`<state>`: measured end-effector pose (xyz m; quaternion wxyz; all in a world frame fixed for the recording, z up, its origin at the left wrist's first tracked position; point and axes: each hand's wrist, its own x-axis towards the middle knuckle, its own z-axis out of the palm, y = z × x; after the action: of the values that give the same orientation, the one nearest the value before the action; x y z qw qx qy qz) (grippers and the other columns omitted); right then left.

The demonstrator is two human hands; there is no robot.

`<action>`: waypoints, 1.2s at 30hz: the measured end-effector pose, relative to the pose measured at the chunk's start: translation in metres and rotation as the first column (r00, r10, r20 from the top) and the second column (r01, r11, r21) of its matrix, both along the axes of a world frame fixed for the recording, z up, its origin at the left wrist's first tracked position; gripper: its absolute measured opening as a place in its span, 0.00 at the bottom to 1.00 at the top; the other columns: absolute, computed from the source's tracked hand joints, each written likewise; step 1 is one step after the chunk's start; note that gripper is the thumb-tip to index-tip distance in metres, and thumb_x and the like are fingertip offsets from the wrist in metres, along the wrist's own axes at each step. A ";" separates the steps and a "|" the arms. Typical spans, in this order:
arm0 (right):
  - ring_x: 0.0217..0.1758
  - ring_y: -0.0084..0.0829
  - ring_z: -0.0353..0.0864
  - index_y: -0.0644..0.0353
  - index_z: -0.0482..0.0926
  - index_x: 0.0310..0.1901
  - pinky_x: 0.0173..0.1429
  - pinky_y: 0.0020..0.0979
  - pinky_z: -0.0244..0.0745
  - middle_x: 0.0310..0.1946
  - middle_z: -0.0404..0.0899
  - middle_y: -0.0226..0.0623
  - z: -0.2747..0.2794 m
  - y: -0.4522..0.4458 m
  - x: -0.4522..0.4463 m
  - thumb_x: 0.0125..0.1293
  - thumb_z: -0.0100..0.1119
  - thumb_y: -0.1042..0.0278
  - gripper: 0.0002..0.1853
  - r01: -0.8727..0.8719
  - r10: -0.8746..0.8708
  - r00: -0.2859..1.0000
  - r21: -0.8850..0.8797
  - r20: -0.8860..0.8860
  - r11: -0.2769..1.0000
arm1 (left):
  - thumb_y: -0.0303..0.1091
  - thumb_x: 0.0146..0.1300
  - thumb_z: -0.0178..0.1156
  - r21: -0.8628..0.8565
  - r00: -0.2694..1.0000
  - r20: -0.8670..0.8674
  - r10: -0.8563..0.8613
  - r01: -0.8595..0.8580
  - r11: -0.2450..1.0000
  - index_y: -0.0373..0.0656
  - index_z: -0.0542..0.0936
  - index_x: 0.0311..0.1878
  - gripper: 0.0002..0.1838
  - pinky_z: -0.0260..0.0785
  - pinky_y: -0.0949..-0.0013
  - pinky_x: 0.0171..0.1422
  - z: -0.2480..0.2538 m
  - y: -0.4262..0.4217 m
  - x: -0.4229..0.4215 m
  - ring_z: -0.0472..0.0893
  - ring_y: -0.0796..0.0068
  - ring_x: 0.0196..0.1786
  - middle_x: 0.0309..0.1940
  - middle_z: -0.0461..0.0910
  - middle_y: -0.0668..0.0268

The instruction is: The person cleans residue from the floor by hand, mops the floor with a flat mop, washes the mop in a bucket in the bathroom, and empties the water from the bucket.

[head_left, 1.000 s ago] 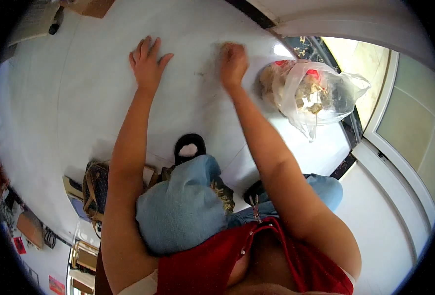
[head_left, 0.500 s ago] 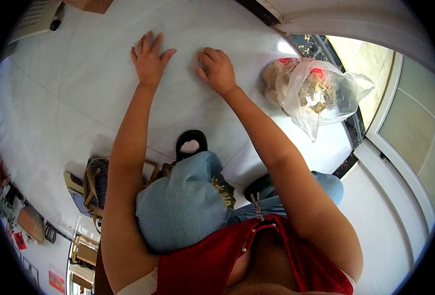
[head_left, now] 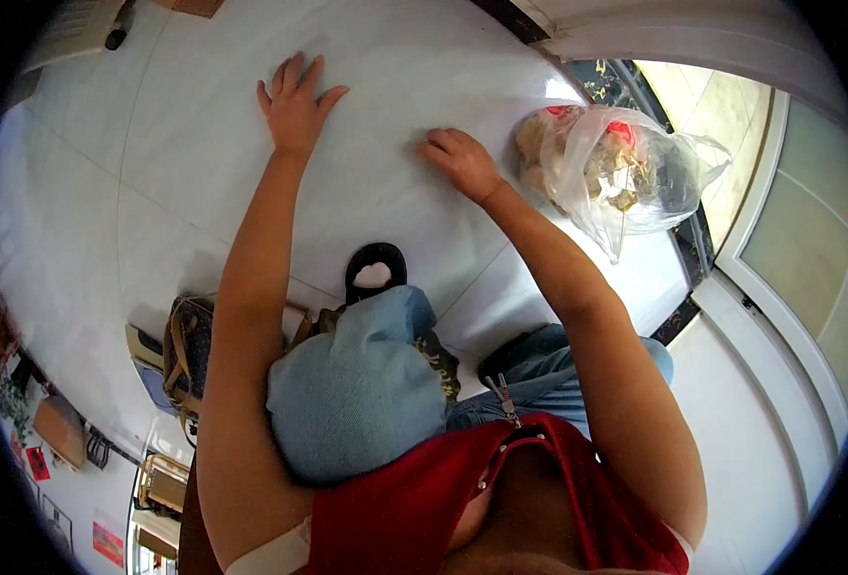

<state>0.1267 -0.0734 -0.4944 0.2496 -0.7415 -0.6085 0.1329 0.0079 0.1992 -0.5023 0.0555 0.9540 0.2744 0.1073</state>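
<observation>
My left hand is stretched out over the pale tiled floor, fingers spread and nothing held. Whether its palm touches the tiles I cannot tell. My right hand is closed, its fingers curled down towards the floor and a little blurred at the tips. Anything inside those fingers is hidden. Just to the right of that hand lies a clear plastic bag with red print and brownish, crumpled contents, which I cannot make out further. The right hand is apart from it.
A black shoe shows ahead of my bent, jeans-clad knee. Beside my left arm stands a dark patterned bag with tan straps. A sliding door frame and a doorway sill are on the right. A brown box lies far ahead.
My right hand has moved right and back towards me, away from the left hand and closer to the plastic bag. The left hand stays almost in place, still spread.
</observation>
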 end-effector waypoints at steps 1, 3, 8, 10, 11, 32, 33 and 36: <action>0.49 0.42 0.77 0.54 0.78 0.42 0.53 0.37 0.75 0.46 0.77 0.38 0.001 -0.005 -0.001 0.58 0.55 0.71 0.10 0.030 -0.030 1.000 0.021 0.008 0.999 | 0.65 0.54 0.61 0.005 1.000 -0.002 0.002 -0.002 1.000 0.56 0.78 0.59 0.33 0.50 0.36 0.70 -0.001 0.000 0.000 0.65 0.67 0.68 0.64 0.68 0.70; 0.46 0.44 0.77 0.55 0.77 0.42 0.51 0.39 0.75 0.44 0.77 0.40 0.002 -0.012 -0.003 0.59 0.54 0.72 0.09 0.103 -0.103 0.995 0.007 -0.012 0.995 | 0.65 0.54 0.60 0.012 1.000 -0.012 0.010 -0.010 1.000 0.57 0.78 0.59 0.33 0.49 0.36 0.70 -0.001 0.000 0.000 0.64 0.67 0.68 0.65 0.68 0.70; 0.44 0.47 0.77 0.57 0.77 0.42 0.48 0.42 0.74 0.40 0.76 0.44 0.007 -0.018 -0.014 0.63 0.51 0.75 0.07 0.596 -0.608 0.773 -0.121 -0.180 0.794 | 0.64 0.57 0.59 -0.008 0.998 -0.071 -0.001 0.000 1.000 0.57 0.76 0.62 0.33 0.49 0.36 0.71 -0.002 -0.001 -0.001 0.62 0.64 0.71 0.68 0.65 0.68; 0.44 0.48 0.77 0.57 0.77 0.41 0.47 0.43 0.73 0.40 0.76 0.44 0.013 -0.018 -0.014 0.64 0.51 0.76 0.07 0.753 -0.751 0.633 -0.076 -0.185 0.653 | 0.64 0.57 0.59 -0.005 0.997 -0.079 -0.005 0.005 1.000 0.57 0.76 0.62 0.33 0.50 0.37 0.71 0.001 -0.001 -0.002 0.62 0.64 0.70 0.67 0.66 0.67; 0.43 0.47 0.77 0.58 0.77 0.42 0.46 0.41 0.73 0.40 0.76 0.44 0.017 -0.017 -0.018 0.62 0.53 0.78 0.08 0.790 -0.794 0.596 -0.089 -0.123 0.607 | 0.64 0.57 0.59 0.000 0.997 -0.077 -0.009 0.009 1.000 0.57 0.76 0.62 0.33 0.50 0.37 0.70 0.001 0.000 0.000 0.62 0.64 0.70 0.67 0.66 0.67; 0.42 0.43 0.80 0.56 0.82 0.40 0.45 0.40 0.78 0.42 0.78 0.42 -0.018 0.151 0.064 0.59 0.54 0.76 0.09 0.849 -0.850 0.527 0.026 0.012 0.527 | 0.60 0.56 0.63 -0.070 1.000 0.011 0.003 -0.002 0.998 0.52 0.76 0.61 0.33 0.50 0.39 0.71 0.003 -0.003 0.003 0.64 0.60 0.69 0.66 0.67 0.62; 0.43 0.42 0.81 0.55 0.82 0.40 0.45 0.39 0.78 0.42 0.78 0.41 -0.021 0.163 0.074 0.60 0.54 0.76 0.09 0.857 -0.857 0.515 0.029 0.009 0.515 | 0.60 0.56 0.63 -0.075 1.000 0.007 0.000 0.001 0.997 0.52 0.76 0.61 0.33 0.50 0.40 0.71 0.004 -0.002 0.003 0.64 0.59 0.69 0.66 0.67 0.62; 0.43 0.41 0.82 0.54 0.83 0.40 0.47 0.38 0.79 0.42 0.78 0.40 -0.025 0.183 0.087 0.62 0.54 0.74 0.09 0.849 -0.850 0.527 0.038 0.014 0.527 | 0.60 0.55 0.63 -0.098 1.000 0.001 -0.005 0.006 0.995 0.50 0.76 0.61 0.34 0.50 0.41 0.70 0.006 -0.001 0.004 0.64 0.58 0.69 0.65 0.68 0.61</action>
<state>0.2140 0.1097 -0.5196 0.2830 -0.9423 -0.1770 -0.0249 0.0116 0.1981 -0.4964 0.1029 0.9508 0.2767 0.0940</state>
